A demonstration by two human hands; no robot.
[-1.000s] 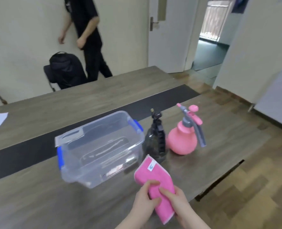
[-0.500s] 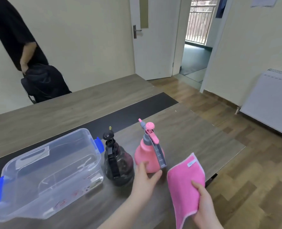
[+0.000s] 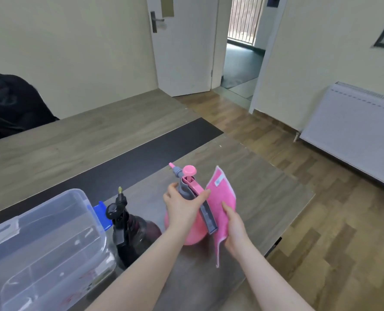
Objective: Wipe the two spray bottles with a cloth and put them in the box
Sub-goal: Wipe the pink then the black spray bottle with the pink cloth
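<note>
My left hand (image 3: pixel 182 207) grips the neck of the pink spray bottle (image 3: pixel 194 234), which has a grey trigger and a pink pump knob on top. My right hand (image 3: pixel 235 230) holds the pink cloth (image 3: pixel 221 198) upright against the bottle's right side. The dark translucent spray bottle (image 3: pixel 132 234) with a black head stands just left of the pink one, untouched. The clear plastic box (image 3: pixel 40 243) with blue latches sits open at the lower left on the wooden table (image 3: pixel 265 187).
The table's right edge and corner lie close to my right hand, with wooden floor beyond. A black bag (image 3: pixel 11 104) rests on a chair at the far left. A white radiator (image 3: pixel 352 129) lines the right wall; a door (image 3: pixel 182 41) stands behind.
My left hand has closed around the pink bottle's neck. My right hand brought the cloth up against the bottle's right side. The view shifted right, and the person at the back left is out of sight.
</note>
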